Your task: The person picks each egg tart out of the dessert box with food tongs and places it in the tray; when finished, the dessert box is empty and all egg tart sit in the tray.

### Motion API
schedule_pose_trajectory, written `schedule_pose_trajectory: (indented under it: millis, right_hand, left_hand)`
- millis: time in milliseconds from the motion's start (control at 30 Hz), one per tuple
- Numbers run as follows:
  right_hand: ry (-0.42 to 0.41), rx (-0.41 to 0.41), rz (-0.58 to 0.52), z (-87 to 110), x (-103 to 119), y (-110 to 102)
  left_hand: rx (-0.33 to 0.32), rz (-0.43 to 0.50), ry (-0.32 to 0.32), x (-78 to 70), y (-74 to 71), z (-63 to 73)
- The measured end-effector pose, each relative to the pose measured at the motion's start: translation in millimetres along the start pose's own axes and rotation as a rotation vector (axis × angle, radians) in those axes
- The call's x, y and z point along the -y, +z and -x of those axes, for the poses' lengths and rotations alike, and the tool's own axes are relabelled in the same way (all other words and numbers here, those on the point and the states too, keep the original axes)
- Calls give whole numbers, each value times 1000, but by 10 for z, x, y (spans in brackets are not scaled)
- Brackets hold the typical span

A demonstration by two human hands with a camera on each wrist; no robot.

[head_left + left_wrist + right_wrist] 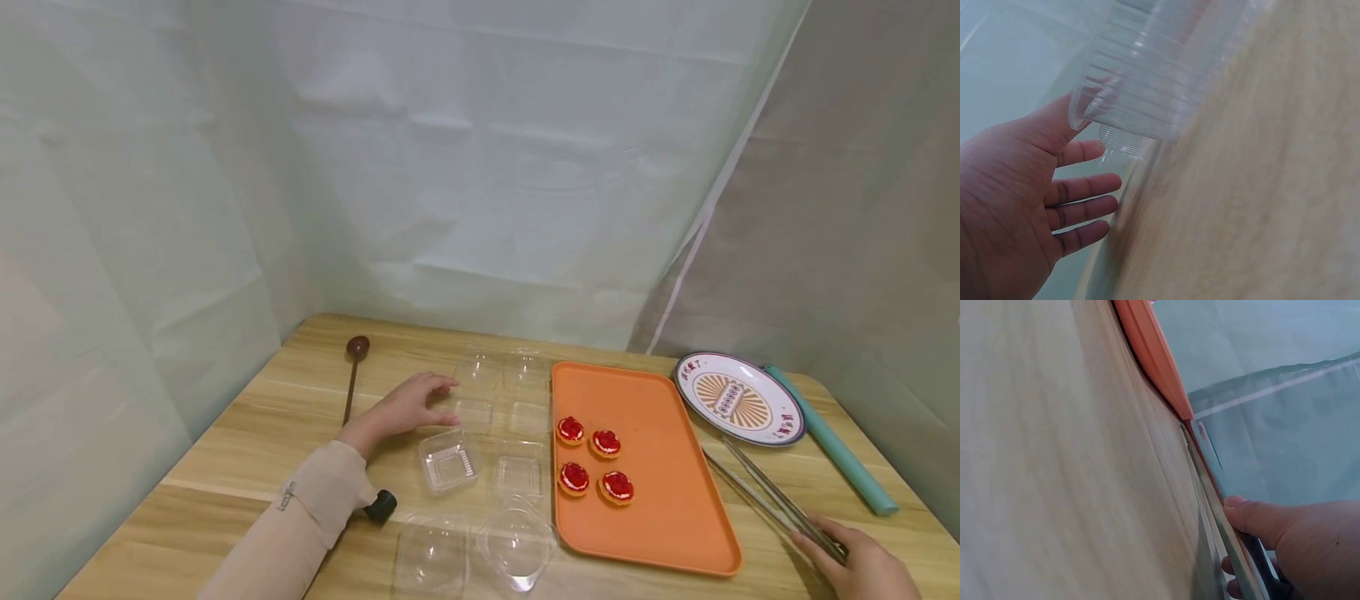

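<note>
My left hand (412,406) hovers with fingers spread beside a clear plastic box (450,461). In the left wrist view, the ribbed box (1141,81) partly covers the thumb of that hand (1016,181), and nothing is gripped. At the lower right, my right hand (862,562) grips a pair of long metal tongs (780,500), whose tips point toward the plate. The right wrist view has the thumb of this hand (1297,537) pressed along the tongs (1225,528). Several red-topped tarts (617,487) sit on the left half of an orange tray (667,533).
More clear boxes (520,475) and lids (517,546) stand left of the tray. A printed plate (776,396) lies behind the tongs, beside a teal roll (847,458). At the left is a brown spoon (358,348); a black object (380,506) lies near my left sleeve.
</note>
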State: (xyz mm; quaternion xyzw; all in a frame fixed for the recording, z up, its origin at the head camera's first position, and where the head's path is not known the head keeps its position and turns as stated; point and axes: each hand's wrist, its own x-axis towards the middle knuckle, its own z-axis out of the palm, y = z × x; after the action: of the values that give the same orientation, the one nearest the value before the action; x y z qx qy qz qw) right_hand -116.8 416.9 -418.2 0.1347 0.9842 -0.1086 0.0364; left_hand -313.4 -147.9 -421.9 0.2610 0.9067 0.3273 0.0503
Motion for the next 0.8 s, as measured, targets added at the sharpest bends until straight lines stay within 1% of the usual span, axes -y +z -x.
schedule_pose_trajectory:
  millis: [167,433,567,800]
  right_hand:
    - [-30,-27,16,14,13,14]
    - [-41,-19,20,18,-46,33]
    - [-31,-23,22,53,-24,-1]
    - [-13,9,22,34,-52,-1]
  left_hand:
    - [-1,-5,-4,-6,-12,18]
    - [8,0,12,-10,5,-3]
    - [12,-4,7,-21,15,-20]
    - [19,-42,6,-30,19,-37]
